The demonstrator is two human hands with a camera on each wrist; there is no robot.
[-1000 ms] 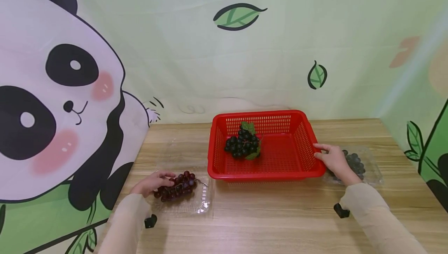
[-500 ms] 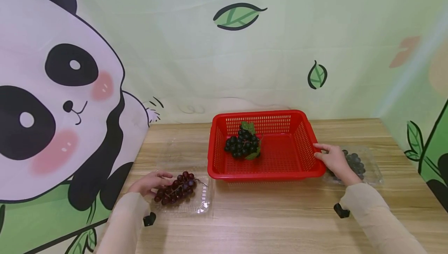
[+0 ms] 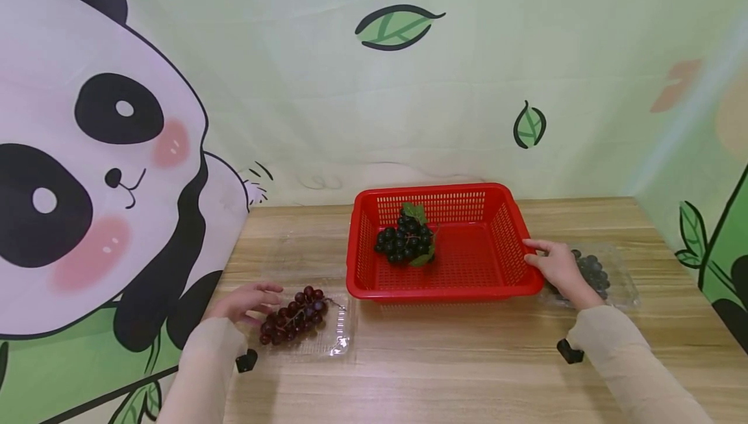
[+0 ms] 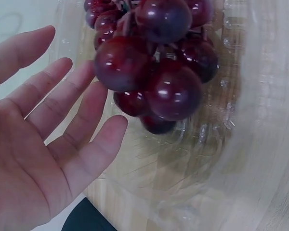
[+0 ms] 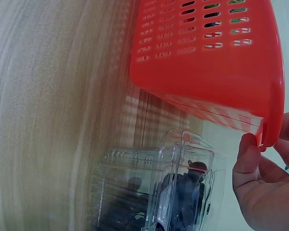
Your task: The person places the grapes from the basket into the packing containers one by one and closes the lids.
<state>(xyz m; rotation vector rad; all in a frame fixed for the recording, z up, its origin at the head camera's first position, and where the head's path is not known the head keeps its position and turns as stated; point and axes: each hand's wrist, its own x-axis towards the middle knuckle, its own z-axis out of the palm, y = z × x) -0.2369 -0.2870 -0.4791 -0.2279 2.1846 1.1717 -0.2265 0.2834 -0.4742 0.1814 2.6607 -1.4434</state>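
My left hand (image 3: 248,300) hovers beside a bunch of red grapes (image 3: 298,317), its fingers spread and relaxed. The grapes lie in an open clear plastic container (image 3: 340,339). In the left wrist view the fingertips (image 4: 114,127) are close to the grapes, and nothing is held in the palm. At the right end of a red plastic basket (image 3: 447,295), my right hand (image 3: 558,268) pinches the rim between thumb and fingers, as the right wrist view also shows. Inside the basket, on its left side, rests a bunch of black grapes (image 3: 403,242) with green leaves.
Behind and partly under my right hand, a clear plastic box (image 3: 625,284) with dark grapes (image 3: 593,274) stands on the wooden table (image 3: 444,359). A wall cloth (image 3: 280,54) with a panda print hangs behind the table.
My left hand has drawn back slightly to the left, off the red grapes, whose near end has settled slightly lower. The right hand and the basket have stayed in place.
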